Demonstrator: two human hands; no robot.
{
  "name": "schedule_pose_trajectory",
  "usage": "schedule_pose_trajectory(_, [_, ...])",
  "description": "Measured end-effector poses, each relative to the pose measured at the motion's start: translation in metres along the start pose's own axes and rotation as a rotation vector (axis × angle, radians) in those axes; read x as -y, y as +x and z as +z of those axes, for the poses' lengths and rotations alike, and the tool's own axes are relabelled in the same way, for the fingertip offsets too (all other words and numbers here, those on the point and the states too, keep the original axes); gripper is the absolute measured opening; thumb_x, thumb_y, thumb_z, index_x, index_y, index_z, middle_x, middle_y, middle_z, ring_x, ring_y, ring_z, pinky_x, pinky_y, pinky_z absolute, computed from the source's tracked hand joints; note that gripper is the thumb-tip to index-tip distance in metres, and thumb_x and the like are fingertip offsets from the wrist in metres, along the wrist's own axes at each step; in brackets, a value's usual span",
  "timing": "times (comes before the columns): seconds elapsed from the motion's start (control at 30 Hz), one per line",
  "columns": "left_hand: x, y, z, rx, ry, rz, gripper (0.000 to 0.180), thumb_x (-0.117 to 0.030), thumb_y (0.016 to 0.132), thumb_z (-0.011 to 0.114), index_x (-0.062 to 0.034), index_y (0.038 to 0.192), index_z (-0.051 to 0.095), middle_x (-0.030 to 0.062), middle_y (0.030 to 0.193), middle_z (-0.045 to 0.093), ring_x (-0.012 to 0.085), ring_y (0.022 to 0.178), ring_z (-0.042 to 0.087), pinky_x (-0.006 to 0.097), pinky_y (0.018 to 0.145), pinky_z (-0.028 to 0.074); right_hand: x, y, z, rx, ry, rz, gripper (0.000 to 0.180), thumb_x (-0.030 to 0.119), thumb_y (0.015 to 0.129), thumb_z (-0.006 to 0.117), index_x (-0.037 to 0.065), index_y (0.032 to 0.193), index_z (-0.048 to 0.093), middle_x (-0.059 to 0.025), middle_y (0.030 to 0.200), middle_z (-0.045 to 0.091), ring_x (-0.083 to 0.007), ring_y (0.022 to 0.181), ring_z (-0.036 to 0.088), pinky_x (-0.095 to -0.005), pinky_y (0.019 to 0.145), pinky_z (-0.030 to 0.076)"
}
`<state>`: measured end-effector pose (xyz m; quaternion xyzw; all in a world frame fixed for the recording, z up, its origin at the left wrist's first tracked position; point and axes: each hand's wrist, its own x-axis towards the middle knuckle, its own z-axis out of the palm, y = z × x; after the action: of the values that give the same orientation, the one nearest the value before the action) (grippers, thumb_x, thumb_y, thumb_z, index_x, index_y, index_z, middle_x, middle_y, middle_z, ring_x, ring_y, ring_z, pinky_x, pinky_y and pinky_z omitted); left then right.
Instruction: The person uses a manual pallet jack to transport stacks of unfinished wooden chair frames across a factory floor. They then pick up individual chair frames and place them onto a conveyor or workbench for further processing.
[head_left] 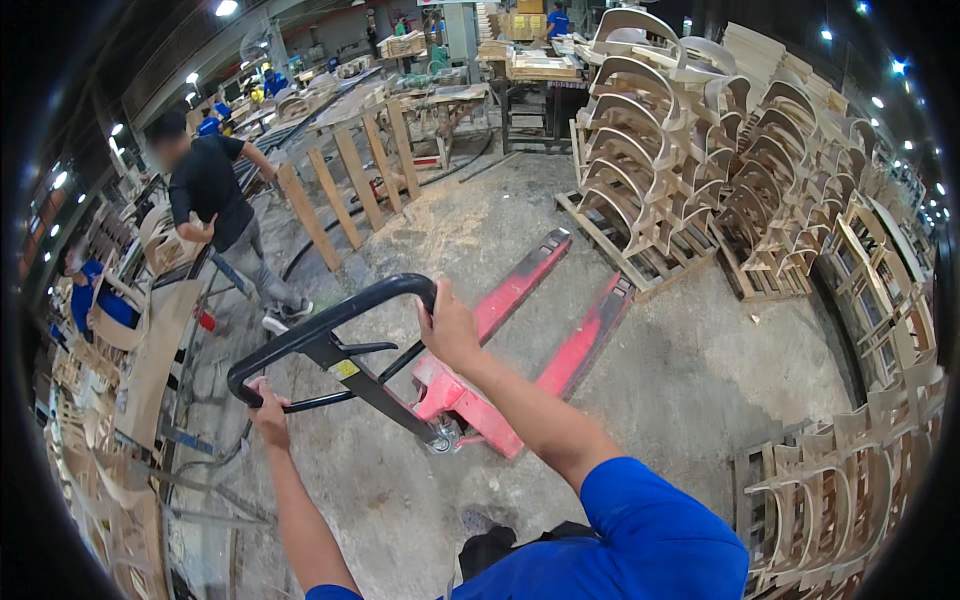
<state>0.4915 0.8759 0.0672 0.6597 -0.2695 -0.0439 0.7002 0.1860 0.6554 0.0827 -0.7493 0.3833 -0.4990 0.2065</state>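
A red pallet jack (470, 405) stands on the concrete floor in front of me, its two forks (520, 285) pointing away to the upper right with nothing on them. Its black loop handle (310, 325) tilts toward me. My left hand (268, 410) is closed round the handle's left end, and my right hand (450, 325) grips its right end. A black lever (368, 348) sits inside the loop, apart from my fingers.
Curved wooden chair parts are stacked on pallets (640, 240) ahead right, with more stacks (830, 490) at near right. A person in black (225, 195) stands ahead left beside leaning wooden boards (345, 175). Plywood pieces (160, 350) line the left; workbenches (450, 95) stand farther back.
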Motion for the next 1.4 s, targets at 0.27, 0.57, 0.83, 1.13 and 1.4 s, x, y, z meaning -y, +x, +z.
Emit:
schedule_pose_trajectory(0.27, [0.052,0.204,0.099,0.184,-0.082,-0.112,0.017,-0.019,0.104,0.058,-0.0032,0.107,0.064,0.0027,0.067,0.054,0.0146,0.052,0.057,0.033,0.053,0.052,-0.015,0.068,0.093,-0.101,-0.086,0.067,0.039,0.017,0.095,0.071,0.003,0.121,0.045,-0.0237,0.084,0.068,-0.0477,0.077,0.069,-0.0555,0.064,0.053])
schedule_pose_trajectory(0.57, [0.106,0.378,0.256,0.428,-0.188,-0.158,0.018,-0.018,0.108,0.054,-0.0055,0.095,0.051,0.0032,0.063,0.05,0.0168,0.052,0.057,0.037,0.054,0.054,-0.056,0.152,0.168,-0.233,-0.116,0.103,0.042,0.014,0.091,0.073,0.003,0.122,0.046,-0.0209,0.086,0.066,-0.045,0.078,0.069,-0.0527,0.065,0.054])
schedule_pose_trajectory(0.83, [0.143,0.477,0.435,0.674,-0.196,-0.254,0.022,-0.01,0.103,0.051,-0.005,0.081,0.05,0.0045,0.061,0.048,0.0191,0.051,0.055,0.039,0.054,0.053,-0.096,0.218,0.201,-0.31,-0.259,0.047,0.046,0.012,0.09,0.07,0.004,0.128,0.047,-0.0194,0.091,0.068,-0.0397,0.077,0.072,-0.0491,0.064,0.058])
schedule_pose_trajectory(1.13, [0.173,0.51,0.638,0.964,-0.312,-0.24,0.029,-0.025,0.105,0.055,-0.0023,0.089,0.06,0.0039,0.07,0.057,0.0157,0.052,0.056,0.033,0.05,0.051,-0.156,0.294,0.211,-0.674,-0.593,0.169,0.04,0.021,0.098,0.066,0.004,0.128,0.047,-0.0215,0.083,0.063,-0.0438,0.066,0.066,-0.0521,0.056,0.05])
schedule_pose_trajectory(1.4, [0.148,0.479,0.777,1.163,-0.229,0.002,0.023,-0.028,0.105,0.06,-0.0098,0.111,0.073,0.0063,0.063,0.062,0.0177,0.053,0.065,0.037,0.05,0.049,-0.251,0.377,0.151,-0.893,-0.607,0.4,0.033,0.017,0.098,0.066,0.007,0.126,0.05,-0.0229,0.091,0.067,-0.046,0.088,0.069,-0.0511,0.076,0.052])
